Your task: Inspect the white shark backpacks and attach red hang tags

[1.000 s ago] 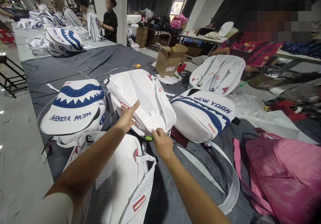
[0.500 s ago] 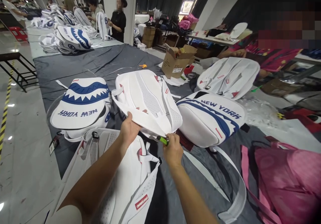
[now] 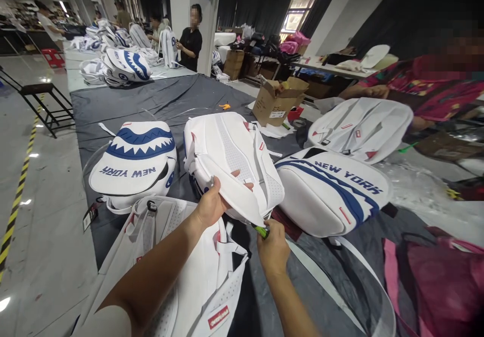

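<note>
A white backpack (image 3: 227,140) lies back side up in the middle of the dark-covered table. My left hand (image 3: 215,203) grips one of its white shoulder straps (image 3: 236,191), thumb on top and fingers behind. My right hand (image 3: 273,244) is closed round a small green tool (image 3: 260,231) at the strap's lower end; the tool's tip is hidden. Under my left forearm lies another white backpack (image 3: 196,276) with a red label. White and blue "NEW YORK" backpacks rest on the left (image 3: 132,160) and right (image 3: 333,191).
An open cardboard box (image 3: 274,105) stands at the table's far side. Another white backpack (image 3: 363,125) lies at the right, near a person in a patterned pink top. A pink bag (image 3: 442,276) is at the lower right. More backpacks (image 3: 124,65) are piled farther back.
The view has shifted, so most things appear farther right and lower. The green tool's tip now sits behind the strap's end, and less of the tool shows.
</note>
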Motion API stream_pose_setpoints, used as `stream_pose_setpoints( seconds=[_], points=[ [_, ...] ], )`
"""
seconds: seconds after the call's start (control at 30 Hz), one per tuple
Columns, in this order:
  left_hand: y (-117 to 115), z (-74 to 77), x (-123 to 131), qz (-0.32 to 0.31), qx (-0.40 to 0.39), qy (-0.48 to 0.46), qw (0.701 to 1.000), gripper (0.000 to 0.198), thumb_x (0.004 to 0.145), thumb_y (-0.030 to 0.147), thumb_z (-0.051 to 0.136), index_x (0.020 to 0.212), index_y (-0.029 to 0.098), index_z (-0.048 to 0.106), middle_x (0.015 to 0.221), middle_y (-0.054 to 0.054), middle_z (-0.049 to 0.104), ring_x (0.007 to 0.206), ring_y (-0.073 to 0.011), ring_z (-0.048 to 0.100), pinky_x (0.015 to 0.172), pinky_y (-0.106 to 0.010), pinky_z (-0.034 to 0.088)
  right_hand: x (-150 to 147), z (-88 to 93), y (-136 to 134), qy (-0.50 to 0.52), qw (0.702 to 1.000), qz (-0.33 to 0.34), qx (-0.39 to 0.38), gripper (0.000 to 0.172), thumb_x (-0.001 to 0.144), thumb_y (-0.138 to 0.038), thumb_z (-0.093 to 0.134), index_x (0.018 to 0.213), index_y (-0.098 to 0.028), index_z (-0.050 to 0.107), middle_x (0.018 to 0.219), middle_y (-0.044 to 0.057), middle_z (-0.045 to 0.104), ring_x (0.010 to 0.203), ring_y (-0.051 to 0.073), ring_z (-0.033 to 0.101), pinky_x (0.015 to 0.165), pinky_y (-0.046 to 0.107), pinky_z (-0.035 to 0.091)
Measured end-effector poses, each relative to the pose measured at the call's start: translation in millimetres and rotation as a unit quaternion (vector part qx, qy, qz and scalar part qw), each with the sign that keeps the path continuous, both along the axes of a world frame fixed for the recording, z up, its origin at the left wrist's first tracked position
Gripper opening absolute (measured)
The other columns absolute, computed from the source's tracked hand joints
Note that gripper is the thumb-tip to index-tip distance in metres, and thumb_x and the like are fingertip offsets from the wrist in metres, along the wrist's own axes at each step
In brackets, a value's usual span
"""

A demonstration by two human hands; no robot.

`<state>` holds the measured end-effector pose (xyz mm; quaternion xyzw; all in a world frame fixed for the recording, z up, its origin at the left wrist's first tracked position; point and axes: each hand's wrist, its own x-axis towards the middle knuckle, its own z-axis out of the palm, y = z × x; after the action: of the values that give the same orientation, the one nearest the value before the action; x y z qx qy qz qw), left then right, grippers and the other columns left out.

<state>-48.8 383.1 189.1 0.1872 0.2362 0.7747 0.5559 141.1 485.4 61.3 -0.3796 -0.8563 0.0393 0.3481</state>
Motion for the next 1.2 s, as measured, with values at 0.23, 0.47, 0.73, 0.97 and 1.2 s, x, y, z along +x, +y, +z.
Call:
stream_pose_setpoints(
  seconds=[0.23, 0.47, 0.73, 0.97, 1.2],
  points=[
    [-4, -9.3, 1, 0.031, -0.03, 0.098, 0.994, 0.082, 0.084, 0.055, 0.069, 0.151, 0.021, 0.037, 0.126, -0.015, 0.068, 0.13, -0.0312, 0.054, 0.116, -0.051, 0.031, 2, -8.5, 2, 0.008, 0.998, -0.012, -0.062, 0.028, 0.081, -0.027, 0.045, 0.107, -0.019, 0.053, 0.107, 0.01, 0.061, 0.09, 0.025, 0.062, 0.061, 0.031, 0.043],
    [-11, -14.7, -8, 0.0, -0.017, 0.157, 0.987, 0.092, 0.081, 0.026, 0.075, 0.156, 0.03, 0.022, 0.136, -0.012, 0.062, 0.133, -0.0284, 0.051, 0.117, -0.05, 0.029, -1, -10.2, 0, 0.037, 0.995, -0.015, -0.09, 0.032, 0.077, -0.025, 0.044, 0.108, -0.02, 0.052, 0.109, 0.01, 0.059, 0.096, 0.025, 0.059, 0.07, 0.034, 0.046],
    [-14, -11.2, -11, -0.026, -0.022, 0.161, 0.986, 0.1, 0.077, 0.015, 0.076, 0.157, 0.033, 0.018, 0.14, -0.011, 0.058, 0.136, -0.0273, 0.047, 0.12, -0.047, 0.024, -2, -13.3, -4, 0.033, 0.995, -0.007, -0.099, 0.032, 0.078, -0.022, 0.045, 0.11, -0.021, 0.049, 0.111, 0.013, 0.059, 0.101, 0.027, 0.059, 0.073, 0.035, 0.048],
    [-8, -7.5, -3, 0.044, -0.027, 0.139, 0.989, 0.101, 0.076, 0.012, 0.074, 0.157, 0.031, 0.016, 0.139, -0.009, 0.06, 0.139, -0.025, 0.044, 0.12, -0.044, 0.025, -6, -2.6, -12, 0.039, 0.99, -0.009, -0.133, 0.035, 0.077, -0.021, 0.045, 0.112, -0.02, 0.051, 0.117, 0.017, 0.059, 0.109, 0.031, 0.058, 0.08, 0.04, 0.048],
    [13, -8.0, -9, 0.073, -0.029, 0.154, 0.985, 0.083, 0.07, 0.013, 0.08, 0.144, 0.026, 0.044, 0.134, -0.007, 0.063, 0.132, -0.0231, 0.051, 0.116, -0.035, 0.034, -22, 24.4, -1, 0.22, 0.902, -0.015, -0.372, 0.032, 0.074, -0.041, 0.058, 0.095, -0.018, 0.059, 0.091, 0.008, 0.065, 0.08, 0.023, 0.062, 0.071, 0.038, 0.052]
  ],
)
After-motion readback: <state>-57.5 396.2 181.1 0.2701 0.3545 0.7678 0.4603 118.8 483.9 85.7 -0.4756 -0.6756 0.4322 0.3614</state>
